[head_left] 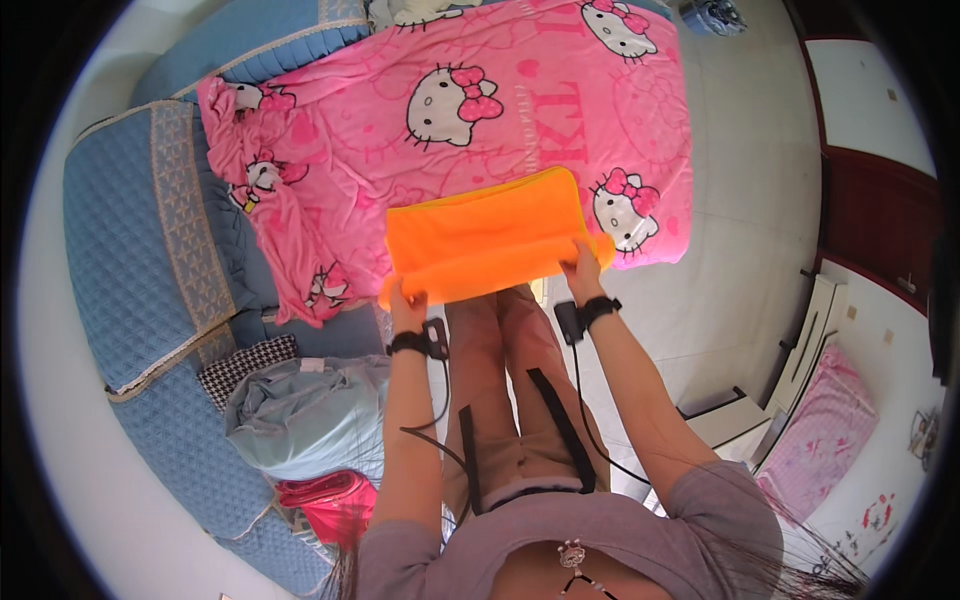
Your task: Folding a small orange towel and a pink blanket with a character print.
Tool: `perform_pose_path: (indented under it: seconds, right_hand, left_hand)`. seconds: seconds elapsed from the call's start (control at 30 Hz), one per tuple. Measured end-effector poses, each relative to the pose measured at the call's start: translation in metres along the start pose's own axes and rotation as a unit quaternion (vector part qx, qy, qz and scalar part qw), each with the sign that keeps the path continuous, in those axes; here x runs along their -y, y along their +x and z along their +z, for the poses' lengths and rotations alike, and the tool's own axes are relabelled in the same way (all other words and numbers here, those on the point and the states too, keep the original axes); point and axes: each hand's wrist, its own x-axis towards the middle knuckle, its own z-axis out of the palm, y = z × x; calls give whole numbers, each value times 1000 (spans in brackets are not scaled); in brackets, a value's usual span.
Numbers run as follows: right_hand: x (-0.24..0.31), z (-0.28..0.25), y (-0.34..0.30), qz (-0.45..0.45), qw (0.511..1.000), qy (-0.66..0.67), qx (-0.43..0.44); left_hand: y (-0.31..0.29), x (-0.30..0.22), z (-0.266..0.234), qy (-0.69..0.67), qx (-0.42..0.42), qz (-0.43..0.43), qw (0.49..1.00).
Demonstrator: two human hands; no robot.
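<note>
An orange cloth (485, 225), looking like a towel and doubled over into a rectangle, lies at the near edge of a pink blanket (370, 160) printed with cartoon cats. My left hand (408, 305) grips its near left corner, the fingers closed on the fabric. At the near right corner, my right hand (582, 272) pinches the same cloth. The near edge is rolled or folded up between my two hands. A black strap with a small device sits on each of my wrists, and cables run from them toward my waist.
A blue quilted sofa (140, 230) runs along the left and back. On it lie a checkered cushion (245, 370), pale blue-green clothing (310, 410) and a red-pink bundle (335, 505). At right stand a white cabinet (800, 330) and a pink cloth (825, 420); a bin (713, 17) is far right.
</note>
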Motion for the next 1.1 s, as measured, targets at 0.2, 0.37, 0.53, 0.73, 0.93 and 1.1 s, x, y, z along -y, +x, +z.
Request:
perform_pose_path:
  seconds: [0.2, 0.37, 0.53, 0.73, 0.93, 1.1]
  right_hand:
    - [58, 67, 47, -32, 994, 66, 84]
    - [7, 61, 37, -41, 996, -57, 61]
    - [-51, -48, 23, 9, 972, -222, -75]
    - [-74, -92, -2, 148, 950, -249, 116]
    - [-54, 7, -26, 230, 968, -68, 69]
    - [-39, 77, -33, 292, 937, 176, 73]
  left_hand:
    - [11, -18, 119, 4, 49, 19, 999]
    - [61, -26, 18, 431, 59, 210, 876]
    - [51, 47, -19, 191, -19, -158, 969]
    - [63, 78, 12, 99, 41, -40, 993]
    - [35, 73, 85, -20, 39, -7, 999]
    - [-35, 74, 166, -125, 126, 28, 984]
